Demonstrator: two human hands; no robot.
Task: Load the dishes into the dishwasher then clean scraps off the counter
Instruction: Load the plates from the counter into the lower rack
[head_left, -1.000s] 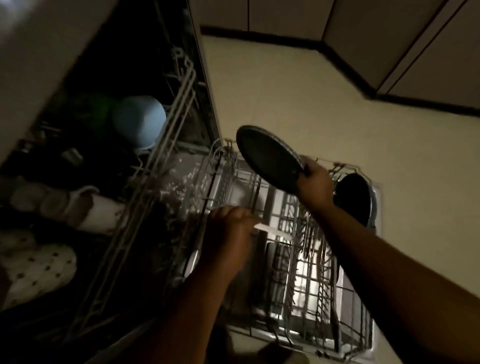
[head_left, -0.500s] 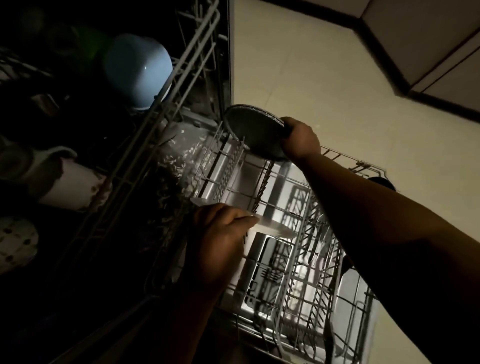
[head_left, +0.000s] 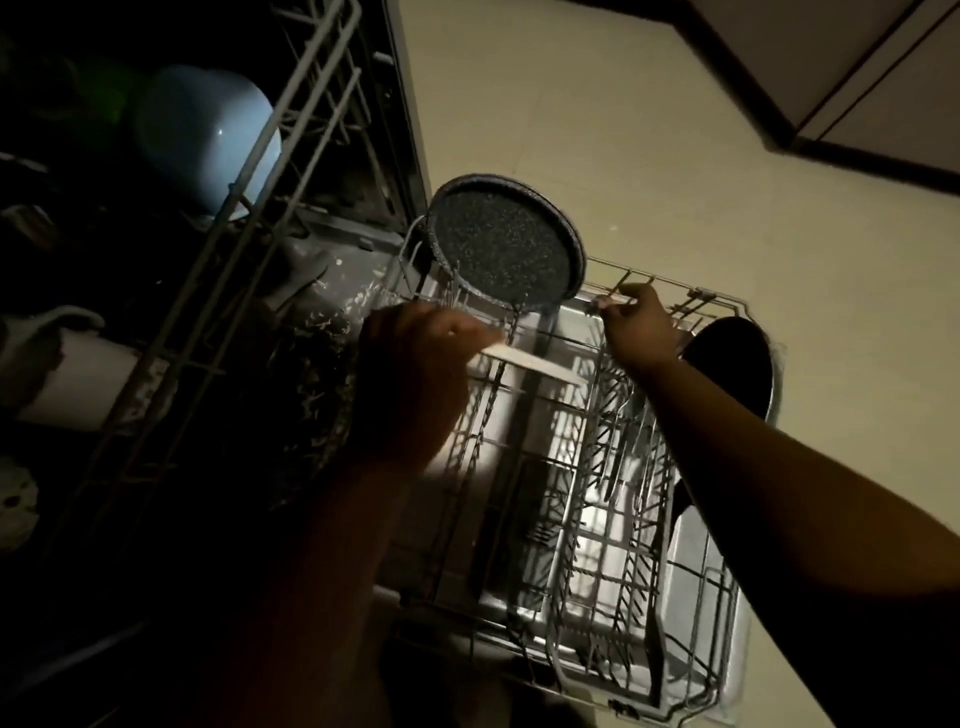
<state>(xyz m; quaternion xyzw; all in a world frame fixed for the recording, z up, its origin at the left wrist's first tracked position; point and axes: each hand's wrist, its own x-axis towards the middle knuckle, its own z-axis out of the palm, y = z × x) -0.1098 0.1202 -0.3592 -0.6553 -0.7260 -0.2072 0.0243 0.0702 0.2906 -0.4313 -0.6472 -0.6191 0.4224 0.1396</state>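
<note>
A dark speckled plate (head_left: 504, 244) stands upright in the tines at the far left corner of the pulled-out lower rack (head_left: 597, 525). My right hand (head_left: 631, 325) is just right of the plate, apart from it, its fingers loosely bent at the rack's far rim wire. My left hand (head_left: 410, 379) hovers over the rack's left side and grips a pale flat item (head_left: 535, 364), seen edge-on and pointing right. It is too dim to say what the item is.
A dark round dish (head_left: 737, 369) stands at the rack's far right edge. The upper rack (head_left: 249, 218) on the left holds a blue bowl (head_left: 202, 135) and a white mug (head_left: 67, 374). Beige floor (head_left: 675, 156) and cabinet fronts lie beyond.
My right hand set the speckled plate into the far left tines, let go of it and moved right to the rack's rim. My left hand kept hold of the pale item.
</note>
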